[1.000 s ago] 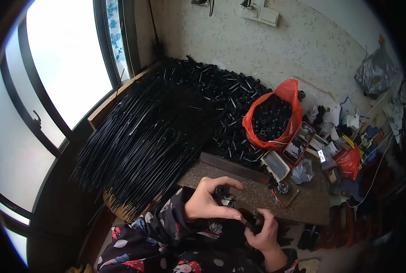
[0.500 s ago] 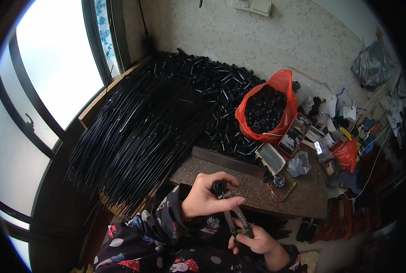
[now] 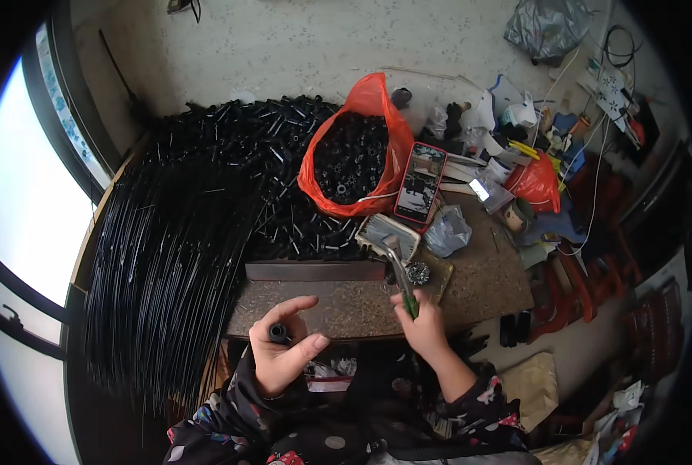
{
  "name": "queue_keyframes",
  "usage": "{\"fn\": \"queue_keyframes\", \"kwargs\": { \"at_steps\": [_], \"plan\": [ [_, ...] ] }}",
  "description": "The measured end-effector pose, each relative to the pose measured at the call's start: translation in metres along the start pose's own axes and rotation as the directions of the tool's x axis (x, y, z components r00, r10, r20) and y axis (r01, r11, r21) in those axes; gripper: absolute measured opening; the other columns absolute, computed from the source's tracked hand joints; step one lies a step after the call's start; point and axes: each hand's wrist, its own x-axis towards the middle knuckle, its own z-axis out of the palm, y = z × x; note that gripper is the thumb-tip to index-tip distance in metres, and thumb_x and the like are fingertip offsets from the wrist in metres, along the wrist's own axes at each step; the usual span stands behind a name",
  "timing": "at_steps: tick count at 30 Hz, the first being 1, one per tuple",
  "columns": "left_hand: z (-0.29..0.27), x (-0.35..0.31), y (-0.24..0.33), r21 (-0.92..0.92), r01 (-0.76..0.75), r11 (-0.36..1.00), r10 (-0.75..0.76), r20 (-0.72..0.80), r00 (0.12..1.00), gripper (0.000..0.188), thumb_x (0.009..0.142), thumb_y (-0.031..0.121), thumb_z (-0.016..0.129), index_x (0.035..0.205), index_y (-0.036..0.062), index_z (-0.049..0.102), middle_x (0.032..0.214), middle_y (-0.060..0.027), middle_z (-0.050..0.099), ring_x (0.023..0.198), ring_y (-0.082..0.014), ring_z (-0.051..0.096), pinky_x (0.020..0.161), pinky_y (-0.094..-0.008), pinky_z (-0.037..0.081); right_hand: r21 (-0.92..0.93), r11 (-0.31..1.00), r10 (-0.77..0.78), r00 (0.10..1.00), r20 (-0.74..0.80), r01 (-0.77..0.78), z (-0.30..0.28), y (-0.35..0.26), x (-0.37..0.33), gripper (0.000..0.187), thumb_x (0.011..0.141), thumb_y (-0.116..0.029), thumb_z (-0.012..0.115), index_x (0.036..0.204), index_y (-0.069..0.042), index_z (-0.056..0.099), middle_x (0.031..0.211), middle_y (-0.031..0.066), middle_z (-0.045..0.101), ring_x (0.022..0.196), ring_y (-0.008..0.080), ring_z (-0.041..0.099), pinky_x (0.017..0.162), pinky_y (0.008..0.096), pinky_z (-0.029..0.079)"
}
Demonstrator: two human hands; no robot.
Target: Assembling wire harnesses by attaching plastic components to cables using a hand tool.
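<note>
In the curled lower fingers of my left hand (image 3: 288, 353) sits a short black tubular piece (image 3: 278, 333), its open end facing up; thumb and forefinger are spread apart. My right hand (image 3: 425, 324) grips pliers (image 3: 402, 280) with green handles, their metal head pointing away from me. That head lies over a small shallow tray (image 3: 368, 229) with a pale rim, at the far side of the work surface. Whether the jaws pinch anything is too small to tell. Right beside the pliers is a round, silvery, studded thing (image 3: 417, 273).
A red plastic bag (image 3: 309, 182) full of black ringed parts stands behind the tray, with a phone (image 3: 422, 184) leaning beside it. Heaped black tubes (image 3: 237, 128) and long thin black rods (image 3: 160, 287) fill the left. A dark bar (image 3: 315, 271) edges the speckled worktop (image 3: 330, 302).
My right hand has carried the pliers away from my left hand, forward to the tray. My left hand keeps the black tubular piece. The view has turned to the right.
</note>
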Motion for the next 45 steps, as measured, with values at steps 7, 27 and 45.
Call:
{"fn": "queue_keyframes", "kwargs": {
  "at_steps": [7,27,45],
  "plan": [
    [0.009,0.006,-0.008,0.075,0.029,0.997,-0.038,0.133,0.99,0.046,0.071,0.008,0.073,0.111,-0.006,0.054,0.059,0.0059,0.045,0.054,-0.0017,0.038,0.051,-0.0175,0.029,-0.482,0.858,-0.196,0.981,0.01,0.177,-0.026,0.077,0.043,0.023,0.07,-0.003,0.065,0.09,-0.001,0.055,0.085,0.0134,0.057,0.084,0.0329,0.056,0.072,0.0388,0.047],
    [0.007,-0.008,0.003,0.101,0.008,0.995,-0.034,0.256,0.966,0.035,0.074,0.005,0.071,0.106,-0.0017,0.057,0.052,0.0054,0.043,0.05,-0.0009,0.036,0.047,-0.0183,0.027,-0.382,0.924,-0.006,0.998,-0.067,-0.02,-0.033,0.1,0.065,0.03,0.072,-0.011,0.067,0.096,0.0,0.053,0.085,0.0213,0.058,0.083,0.0383,0.056,0.07,0.0441,0.045],
    [0.009,-0.009,0.003,0.135,-0.024,0.991,-0.023,0.336,0.942,0.041,0.072,0.01,0.073,0.109,0.0006,0.058,0.05,0.0036,0.043,0.049,-0.0015,0.037,0.046,-0.0187,0.028,0.407,0.898,0.222,0.971,-0.088,-0.168,-0.011,0.038,0.041,0.016,0.078,0.001,0.06,0.089,-0.003,0.049,0.074,0.0063,0.055,0.061,0.0136,0.052,0.056,0.0277,0.043]
  ]
}}
